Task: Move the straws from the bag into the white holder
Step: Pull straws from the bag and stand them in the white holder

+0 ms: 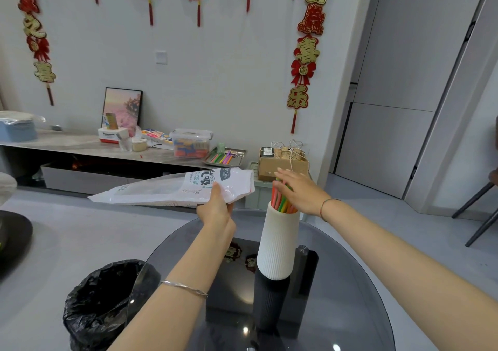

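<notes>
Above the ribbed white holder (278,245), bright straws (280,201) stand bunched.

White ribbed holder (279,245), red, green, yellow straws (280,201)

Pale wall (215,41) (red hangings (305,54))

Straws (280,202): tops covered by the right hand (299,191); lower lengths hidden inside the white holder (279,245).
Bag (175,187): contents cannot be made out; near corner wrapped by the left hand (215,210).
Bag lettering: partly readable, small print too fine to tell.
Bin (107,305): near side cut off by the bottom edge, right side behind the left forearm.
Wall hangings (307,54): upper row cropped by the top edge.
Chair (482,205): only legs show at the right edge.
</notes>
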Motion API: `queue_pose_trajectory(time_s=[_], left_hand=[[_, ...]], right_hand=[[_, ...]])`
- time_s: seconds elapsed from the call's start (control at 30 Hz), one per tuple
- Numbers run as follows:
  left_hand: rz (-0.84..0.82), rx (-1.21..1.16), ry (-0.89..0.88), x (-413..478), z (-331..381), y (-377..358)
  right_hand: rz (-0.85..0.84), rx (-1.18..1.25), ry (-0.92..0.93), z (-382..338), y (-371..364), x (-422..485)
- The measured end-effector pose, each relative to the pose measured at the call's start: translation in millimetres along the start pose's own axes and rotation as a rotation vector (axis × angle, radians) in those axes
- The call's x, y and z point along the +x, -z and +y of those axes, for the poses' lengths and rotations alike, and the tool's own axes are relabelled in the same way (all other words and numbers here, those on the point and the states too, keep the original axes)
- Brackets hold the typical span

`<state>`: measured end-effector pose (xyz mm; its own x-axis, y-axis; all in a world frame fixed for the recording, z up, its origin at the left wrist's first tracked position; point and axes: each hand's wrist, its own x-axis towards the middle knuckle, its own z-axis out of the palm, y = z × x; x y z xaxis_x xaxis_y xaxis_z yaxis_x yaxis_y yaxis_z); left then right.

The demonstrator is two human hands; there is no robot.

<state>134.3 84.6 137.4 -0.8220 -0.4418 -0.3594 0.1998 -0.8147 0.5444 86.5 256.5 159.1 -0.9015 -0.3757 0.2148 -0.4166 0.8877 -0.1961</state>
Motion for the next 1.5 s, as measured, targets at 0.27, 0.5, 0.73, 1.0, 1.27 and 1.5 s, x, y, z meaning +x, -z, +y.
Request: queue_pose_trajectory(time_s=[0.27,0.5,0.73,1.0,1.27,1.5], left_hand=[[-0.059,0.028,-0.068,5,12,-4],[-0.248,0.435,-0.533,9,40,-11],[-0.402,0.778,-0.758,9,61,-16],[-0.232,0.508,-0.636,24,78,-13],[-0.043,0.115,-0.300,30,72,-6],[-0.131,-0.102,0.031,18,47,-16]], right_hand=[[0.491,0.725,-0.010,-56,1,-4],[0.118,2.010,-0.464,-105,-24,22],[-0.049,2.250,-0.516,-131,-41,32],[-0.117,1.708,-0.477,-112,-37,22],[0.368,1.827,-0.333,-88,-1,18],[0.369,1.516,-0.148,-76,26,9]])
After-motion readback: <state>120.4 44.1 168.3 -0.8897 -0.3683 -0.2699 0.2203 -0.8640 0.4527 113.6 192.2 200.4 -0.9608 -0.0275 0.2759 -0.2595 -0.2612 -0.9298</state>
